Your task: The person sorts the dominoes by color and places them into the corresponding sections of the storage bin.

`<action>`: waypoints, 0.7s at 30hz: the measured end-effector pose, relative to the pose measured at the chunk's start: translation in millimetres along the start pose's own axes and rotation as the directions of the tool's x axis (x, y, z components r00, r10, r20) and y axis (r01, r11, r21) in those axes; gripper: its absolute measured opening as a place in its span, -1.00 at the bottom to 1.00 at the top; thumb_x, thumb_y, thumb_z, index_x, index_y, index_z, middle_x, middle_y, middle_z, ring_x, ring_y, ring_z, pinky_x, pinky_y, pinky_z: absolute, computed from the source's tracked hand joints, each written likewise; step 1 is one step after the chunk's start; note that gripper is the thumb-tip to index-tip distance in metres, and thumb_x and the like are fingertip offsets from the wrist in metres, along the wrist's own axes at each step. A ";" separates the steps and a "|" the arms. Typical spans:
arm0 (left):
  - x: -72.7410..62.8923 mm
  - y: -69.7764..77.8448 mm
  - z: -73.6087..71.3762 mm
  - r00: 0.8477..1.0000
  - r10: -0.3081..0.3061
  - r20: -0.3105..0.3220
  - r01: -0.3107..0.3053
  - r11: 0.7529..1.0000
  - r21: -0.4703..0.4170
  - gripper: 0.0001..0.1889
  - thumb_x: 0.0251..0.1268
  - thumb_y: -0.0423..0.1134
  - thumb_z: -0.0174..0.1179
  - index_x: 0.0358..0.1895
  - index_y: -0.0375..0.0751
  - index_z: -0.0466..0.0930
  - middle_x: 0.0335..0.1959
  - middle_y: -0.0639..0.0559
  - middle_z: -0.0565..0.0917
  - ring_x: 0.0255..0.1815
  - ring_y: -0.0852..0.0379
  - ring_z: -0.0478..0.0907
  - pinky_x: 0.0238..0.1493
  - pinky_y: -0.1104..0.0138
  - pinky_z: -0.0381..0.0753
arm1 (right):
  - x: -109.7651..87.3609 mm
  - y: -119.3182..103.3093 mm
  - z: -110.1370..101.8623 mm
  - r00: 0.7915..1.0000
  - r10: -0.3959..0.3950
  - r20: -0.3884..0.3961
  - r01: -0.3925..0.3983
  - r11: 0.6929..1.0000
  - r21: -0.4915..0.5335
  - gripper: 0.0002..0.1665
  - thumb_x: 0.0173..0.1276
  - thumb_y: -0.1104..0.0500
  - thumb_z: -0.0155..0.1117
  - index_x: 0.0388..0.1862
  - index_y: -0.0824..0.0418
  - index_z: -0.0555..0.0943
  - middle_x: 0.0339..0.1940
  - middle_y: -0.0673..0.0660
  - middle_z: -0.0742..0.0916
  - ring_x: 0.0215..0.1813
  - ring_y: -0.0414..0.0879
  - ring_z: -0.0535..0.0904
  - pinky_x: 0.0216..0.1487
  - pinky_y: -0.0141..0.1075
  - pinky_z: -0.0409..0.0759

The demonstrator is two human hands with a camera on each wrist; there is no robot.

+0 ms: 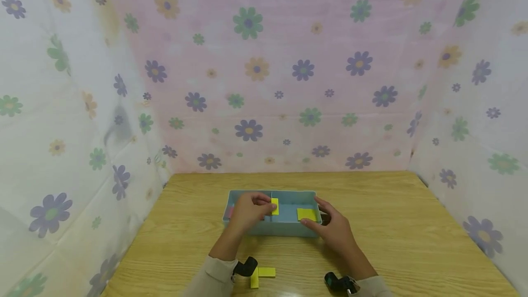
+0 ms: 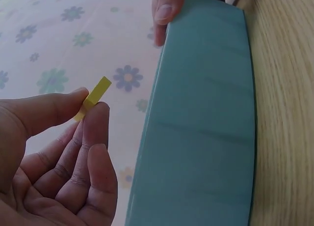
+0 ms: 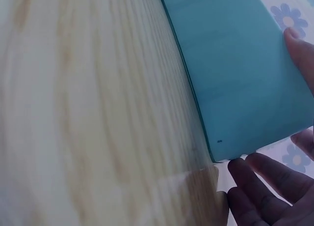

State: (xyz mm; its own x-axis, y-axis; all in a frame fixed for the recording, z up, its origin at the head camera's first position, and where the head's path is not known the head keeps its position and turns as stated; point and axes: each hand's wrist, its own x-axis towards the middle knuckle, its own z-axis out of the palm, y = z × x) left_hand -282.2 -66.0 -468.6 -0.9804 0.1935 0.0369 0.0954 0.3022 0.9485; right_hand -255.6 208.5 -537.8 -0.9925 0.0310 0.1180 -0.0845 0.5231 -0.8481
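Note:
A light blue divided box (image 1: pixel 284 229) stands on the table. My left hand (image 1: pixel 247 211) is raised over its left part and pinches a yellow block (image 1: pixel 275 206) between thumb and fingers, near the divider. The left wrist view shows the block (image 2: pixel 100 90) edge-on, above the box's rim. At the box's right end, my right hand (image 1: pixel 336 228) grips the corner, thumb at the front rim and fingers along the end wall (image 3: pixel 274 143). Yellow pieces (image 1: pixel 306 214) lie in the right compartment. Something pink (image 1: pixel 231 212) shows in the left compartment, mostly hidden by my left hand.
Two yellow blocks (image 1: pixel 267 272) lie on the wooden table (image 1: pixel 198 210) in front of the box, near my left sleeve, one crosswise and one lengthwise. Flower-patterned cloth (image 1: pixel 284 104) walls off the back and both sides of the table.

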 end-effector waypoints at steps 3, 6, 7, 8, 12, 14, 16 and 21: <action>3.9 4.3 -0.4 1.000 -0.004 0.022 0.004 1.000 0.006 -0.75 0.24 -0.09 0.49 -0.14 -0.14 0.77 -0.30 0.02 0.80 -0.19 -0.24 0.78 -0.19 -0.03 0.79 | -0.4 -2.0 0.9 1.000 0.002 0.001 -0.002 1.000 -0.003 0.09 0.13 -0.40 0.52 0.61 -0.22 0.31 0.49 0.25 0.55 0.33 0.20 0.63 0.11 -0.02 0.75; 7.4 7.2 0.6 0.999 -0.008 0.051 0.007 1.000 0.021 -0.75 0.25 -0.10 0.49 -0.12 -0.15 0.77 -0.31 0.03 0.81 -0.22 -0.18 0.79 -0.17 -0.06 0.79 | -0.8 -2.5 1.8 1.000 0.014 0.006 -0.015 1.000 0.010 0.07 0.16 -0.37 0.52 0.62 -0.26 0.29 0.50 0.26 0.53 0.37 0.22 0.60 0.15 0.00 0.73; 8.8 8.4 1.1 0.998 -0.013 0.061 0.012 1.000 0.022 -0.75 0.25 -0.10 0.50 -0.12 -0.15 0.78 -0.32 0.03 0.82 -0.22 -0.18 0.80 -0.16 -0.06 0.79 | -0.4 -2.6 1.9 1.000 0.016 0.008 -0.016 1.000 0.014 0.07 0.18 -0.35 0.52 0.62 -0.26 0.28 0.51 0.27 0.52 0.39 0.23 0.59 0.17 0.01 0.72; 10.3 9.2 1.5 0.998 -0.016 0.068 0.014 0.999 0.028 -0.75 0.24 -0.10 0.50 -0.13 -0.15 0.78 -0.33 0.03 0.82 -0.22 -0.19 0.80 -0.17 -0.06 0.79 | -0.3 -2.5 1.9 1.000 0.019 0.010 -0.019 1.000 0.017 0.06 0.19 -0.33 0.52 0.62 -0.27 0.27 0.51 0.27 0.51 0.39 0.24 0.58 0.17 0.02 0.72; 16.0 11.8 2.4 0.994 -0.059 0.094 0.057 0.998 0.026 -0.78 0.23 -0.09 0.50 -0.18 -0.12 0.79 -0.36 0.03 0.83 -0.18 -0.23 0.80 -0.23 0.01 0.80 | 0.5 -0.7 2.2 1.000 0.023 0.017 -0.023 1.000 0.018 0.05 0.22 -0.32 0.51 0.63 -0.29 0.25 0.53 0.27 0.50 0.41 0.24 0.56 0.19 0.02 0.71; 19.4 12.9 2.4 0.991 -0.083 0.104 0.081 0.996 0.019 -0.79 0.22 -0.09 0.51 -0.20 -0.11 0.80 -0.37 0.02 0.83 -0.21 -0.20 0.80 -0.31 0.11 0.79 | 0.7 0.6 2.5 0.999 0.029 0.019 -0.029 0.999 0.024 0.06 0.22 -0.33 0.50 0.64 -0.31 0.24 0.53 0.26 0.50 0.42 0.23 0.56 0.20 0.01 0.71; 22.9 14.7 2.4 0.988 -0.101 0.117 0.100 0.995 0.010 -0.79 0.22 -0.10 0.52 -0.20 -0.11 0.80 -0.36 0.02 0.84 -0.23 -0.13 0.82 -0.34 0.17 0.79 | 0.6 1.2 2.2 0.999 0.027 0.026 -0.028 0.999 0.029 0.06 0.23 -0.33 0.50 0.64 -0.29 0.23 0.54 0.28 0.49 0.42 0.24 0.55 0.20 0.01 0.71; 31.7 22.5 3.7 0.980 -0.122 0.156 0.122 0.992 0.010 -0.80 0.20 -0.14 0.53 -0.20 -0.16 0.81 -0.34 -0.02 0.84 -0.25 -0.07 0.83 -0.19 0.10 0.82 | 2.5 2.7 0.4 1.000 0.018 0.026 -0.019 0.999 0.041 0.04 0.25 -0.30 0.50 0.64 -0.29 0.24 0.52 0.27 0.51 0.41 0.26 0.55 0.19 0.03 0.71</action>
State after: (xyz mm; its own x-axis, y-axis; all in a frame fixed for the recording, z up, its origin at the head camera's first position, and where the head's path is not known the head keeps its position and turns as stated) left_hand -310.5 -49.6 -447.3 -0.9456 0.2988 -0.1287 -0.0232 0.3325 0.9428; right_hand -258.3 209.6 -540.0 -0.9958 0.0185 0.0895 -0.0692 0.4869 -0.8707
